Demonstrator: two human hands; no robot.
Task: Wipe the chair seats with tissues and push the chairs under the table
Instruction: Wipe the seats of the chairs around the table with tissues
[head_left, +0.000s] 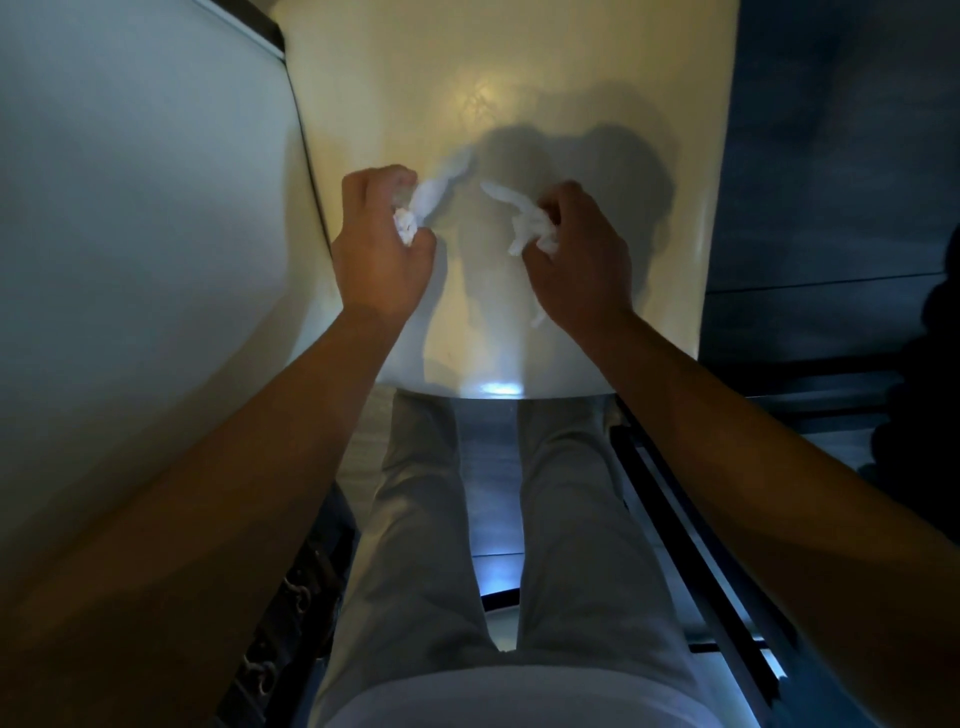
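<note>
Two hands, left (382, 249) and right (576, 260), each clutching one crumpled tissue (415, 215) (524, 223), apparently above one cream chair seat (519, 93).

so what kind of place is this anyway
Probably an indoor dining or seating area, dimly lit. A glossy cream chair seat sits right in front of the person, a similar pale curved surface beside it may be another chair, and each hand, left hand and right hand, grips crumpled tissue for wiping.

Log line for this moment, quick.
left hand: grips tissue | right hand: grips second tissue | both above chair seat
</note>
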